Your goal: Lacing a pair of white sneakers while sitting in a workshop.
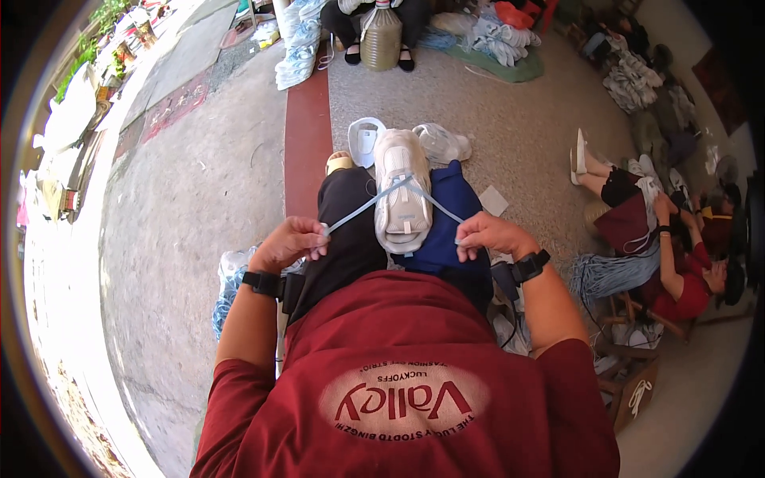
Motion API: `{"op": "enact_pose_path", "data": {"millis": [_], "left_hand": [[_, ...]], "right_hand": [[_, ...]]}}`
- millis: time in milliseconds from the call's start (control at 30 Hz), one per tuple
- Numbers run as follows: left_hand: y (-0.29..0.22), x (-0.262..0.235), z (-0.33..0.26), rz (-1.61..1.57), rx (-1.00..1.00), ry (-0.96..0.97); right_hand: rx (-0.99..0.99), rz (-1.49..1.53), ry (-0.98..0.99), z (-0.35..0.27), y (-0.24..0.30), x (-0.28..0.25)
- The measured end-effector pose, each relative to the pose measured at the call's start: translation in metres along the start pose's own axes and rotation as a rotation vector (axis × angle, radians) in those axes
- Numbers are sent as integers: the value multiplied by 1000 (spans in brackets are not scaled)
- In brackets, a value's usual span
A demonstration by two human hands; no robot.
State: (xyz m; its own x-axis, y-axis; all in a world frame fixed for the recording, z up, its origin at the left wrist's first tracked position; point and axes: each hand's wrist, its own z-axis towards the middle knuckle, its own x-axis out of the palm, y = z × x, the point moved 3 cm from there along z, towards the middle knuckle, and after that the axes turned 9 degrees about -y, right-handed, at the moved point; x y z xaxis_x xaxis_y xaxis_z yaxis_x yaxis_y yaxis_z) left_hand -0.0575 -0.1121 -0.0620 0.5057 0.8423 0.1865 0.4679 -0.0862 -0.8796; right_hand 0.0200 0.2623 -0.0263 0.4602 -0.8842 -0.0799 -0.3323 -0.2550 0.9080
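A white and beige sneaker (392, 209) lies across my lap between my knees, its toe pointing away and its heel opening toward me. A light blue lace (354, 214) crosses over itself at the tongue, and its two ends run out to either side in a V. My left hand (292, 242) pinches one end of the lace, left of the sneaker. On the other side, my right hand (496, 236) pinches the other end between thumb and fingers. Both stretches of lace look taut. Neither hand touches the sneaker itself.
Beyond my knees, a second white shoe (446, 144) and a pale open shoe-like piece (365, 143) lie on the floor. A plastic bag of blue laces (231, 288) sits at my left. A seated person (673, 279) works at right beside a blue lace bundle (617, 275). Ahead stands a large jug (381, 40).
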Motion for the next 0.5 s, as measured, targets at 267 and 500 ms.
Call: {"op": "enact_pose_path", "data": {"millis": [267, 500], "left_hand": [[-47, 68, 104, 322, 201, 123], [-33, 59, 115, 158, 312, -146]], "right_hand": [[-662, -1235, -714, 84, 55, -5], [-261, 19, -731, 111, 12, -16]]}}
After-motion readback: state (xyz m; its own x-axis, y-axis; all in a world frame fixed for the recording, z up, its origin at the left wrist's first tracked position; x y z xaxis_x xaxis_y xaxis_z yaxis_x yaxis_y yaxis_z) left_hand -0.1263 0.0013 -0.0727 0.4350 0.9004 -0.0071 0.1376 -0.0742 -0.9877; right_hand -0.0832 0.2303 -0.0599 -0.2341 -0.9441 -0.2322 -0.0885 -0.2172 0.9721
